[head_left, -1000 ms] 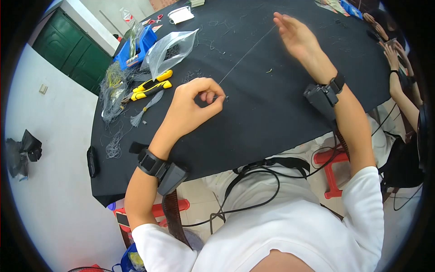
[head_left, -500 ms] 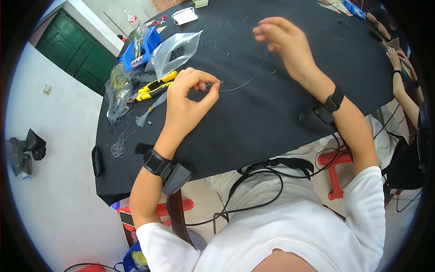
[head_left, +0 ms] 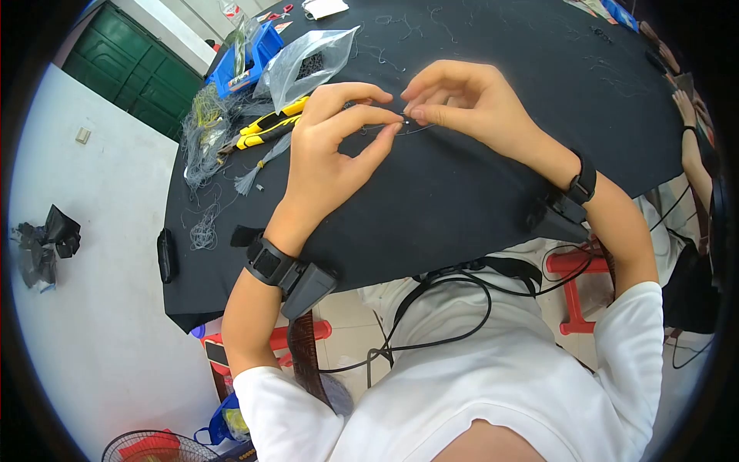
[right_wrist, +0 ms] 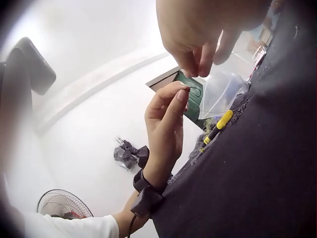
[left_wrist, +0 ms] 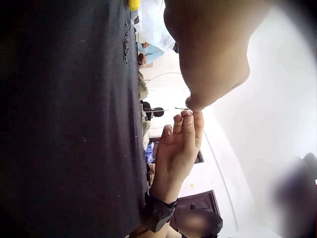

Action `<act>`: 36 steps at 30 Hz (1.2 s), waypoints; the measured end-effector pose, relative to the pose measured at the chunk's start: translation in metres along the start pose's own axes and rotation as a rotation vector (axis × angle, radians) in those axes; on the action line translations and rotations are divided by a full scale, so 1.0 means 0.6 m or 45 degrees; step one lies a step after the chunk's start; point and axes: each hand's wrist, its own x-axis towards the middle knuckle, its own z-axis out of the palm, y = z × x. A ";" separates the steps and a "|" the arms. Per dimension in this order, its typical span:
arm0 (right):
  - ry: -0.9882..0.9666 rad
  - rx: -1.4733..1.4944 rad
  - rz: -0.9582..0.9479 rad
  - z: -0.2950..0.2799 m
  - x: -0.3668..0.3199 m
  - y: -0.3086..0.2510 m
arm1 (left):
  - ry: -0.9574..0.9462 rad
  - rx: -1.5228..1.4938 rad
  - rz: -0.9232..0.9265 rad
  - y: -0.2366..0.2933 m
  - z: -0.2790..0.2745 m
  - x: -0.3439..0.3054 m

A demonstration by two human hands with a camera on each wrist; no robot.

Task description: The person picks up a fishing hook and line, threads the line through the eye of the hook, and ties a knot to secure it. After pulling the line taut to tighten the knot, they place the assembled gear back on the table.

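My left hand pinches a tiny dark piece with a thin line between thumb and index finger, above the black table. In the right wrist view the left hand holds it at the fingertips, with the thin line looping beside them. Close on the right, my right hand has its thumb and fingers brought together at the small piece. The left wrist view shows the right hand with fingertips near the left ones. Whether the right fingers grip the line cannot be told.
Yellow-black pliers, a tied grey bundle, tangled line, a clear bag and a blue bin lie to the left on the black cloth. Another person's hands are at the far right.
My right hand has come down and left, from far off to beside the left fingertips. The line, taut at first, has slackened. The left hand has shifted slightly right, its fingers more spread.
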 end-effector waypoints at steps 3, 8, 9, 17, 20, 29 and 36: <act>-0.015 -0.007 0.017 0.004 -0.003 0.006 | -0.021 0.053 0.130 0.004 -0.004 0.006; 0.011 -0.033 0.032 0.006 -0.006 0.001 | -0.022 0.046 0.132 0.005 -0.004 0.005; 0.010 -0.031 0.035 0.006 -0.005 0.001 | -0.025 0.038 0.125 0.005 -0.003 0.004; -0.019 -0.029 0.051 0.005 -0.005 0.003 | -0.020 0.005 0.144 0.005 -0.002 0.005; -0.029 -0.039 0.049 0.005 -0.005 0.004 | -0.054 -0.008 0.108 0.007 -0.003 0.003; -0.060 -0.064 0.089 0.006 -0.006 0.002 | -0.004 -0.156 -0.083 -0.007 0.007 -0.004; -0.132 -0.159 0.178 0.006 -0.005 0.005 | -0.011 -0.502 -0.463 -0.017 0.021 -0.017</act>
